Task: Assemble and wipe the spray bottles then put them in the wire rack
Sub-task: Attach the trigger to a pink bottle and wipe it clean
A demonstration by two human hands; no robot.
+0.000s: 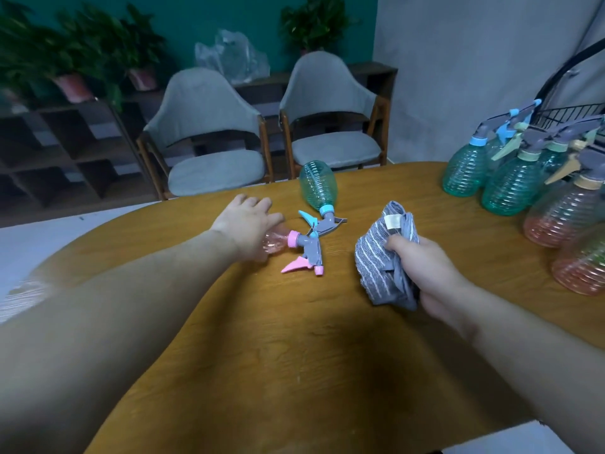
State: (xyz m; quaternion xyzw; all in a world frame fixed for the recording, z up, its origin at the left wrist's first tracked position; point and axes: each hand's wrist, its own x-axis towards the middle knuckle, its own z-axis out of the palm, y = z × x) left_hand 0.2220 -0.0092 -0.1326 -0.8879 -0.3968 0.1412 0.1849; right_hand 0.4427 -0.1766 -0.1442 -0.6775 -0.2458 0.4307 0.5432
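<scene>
My left hand (246,221) lies open over the pink spray bottle (278,242), seemingly touching its body, lying mid-table with its nozzle toward my right hand (422,267), which grips the striped cloth (379,253) just beside it

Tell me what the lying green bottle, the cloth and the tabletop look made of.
Green bottle: clear tinted plastic, ribbed, see-through. Cloth in the right hand: soft woven fabric, grey with pale stripes, sewn tag. Table: wood or wood-look laminate, visible grain, slight sheen.
</scene>
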